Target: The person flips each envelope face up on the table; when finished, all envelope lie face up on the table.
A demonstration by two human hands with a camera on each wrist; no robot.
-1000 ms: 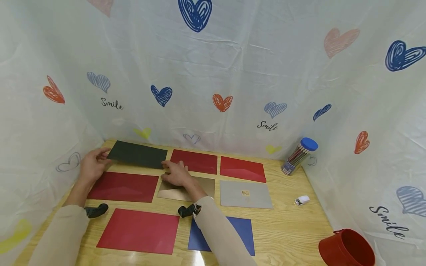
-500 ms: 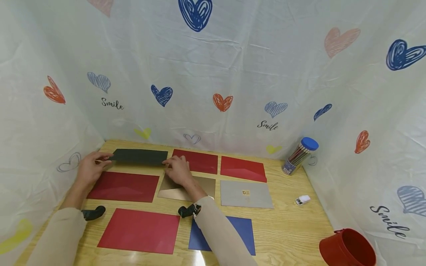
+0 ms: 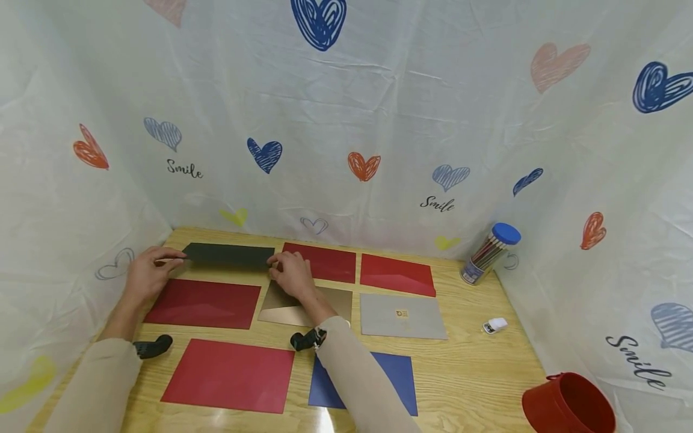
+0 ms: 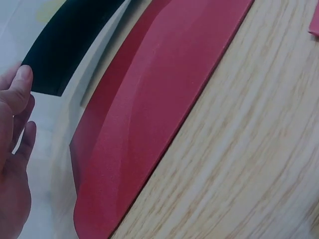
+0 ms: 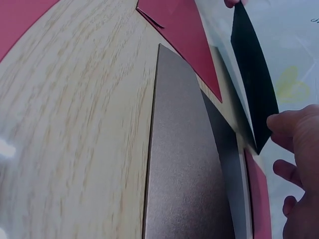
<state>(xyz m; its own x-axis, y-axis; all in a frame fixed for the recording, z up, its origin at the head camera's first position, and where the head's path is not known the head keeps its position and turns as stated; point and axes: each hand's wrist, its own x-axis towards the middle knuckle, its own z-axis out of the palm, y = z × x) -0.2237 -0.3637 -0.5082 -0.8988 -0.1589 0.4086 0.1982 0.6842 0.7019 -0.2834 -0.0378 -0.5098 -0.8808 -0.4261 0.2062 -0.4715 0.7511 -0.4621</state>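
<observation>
A flat dark green rectangular card (image 3: 230, 255) is held tilted at the back left of the table. My left hand (image 3: 148, 273) pinches its left end between thumb and fingers. At the other end, my right hand (image 3: 292, 275) pinches the right edge, thumb and finger meeting on the corner in the right wrist view. In both wrist views the card stands raised off the tabletop, slightly bowed. Beneath my right hand lies a bronze card (image 3: 330, 300), partly hidden by it. A dark red card (image 3: 203, 304) lies just in front of my left hand.
More flat cards lie in rows: dark red (image 3: 325, 263), bright red (image 3: 397, 275), grey (image 3: 402, 325) with a small label, pinkish red (image 3: 230, 376) and blue (image 3: 397, 373). At right are a blue-lidded pencil jar (image 3: 487, 255), a small white bottle (image 3: 495, 325) and a red bucket (image 3: 547, 406).
The dark green card has tilted, its near edge rising so its face looks narrower. My left hand shifted slightly; my right hand moved a little up. Both keep their pinch.
</observation>
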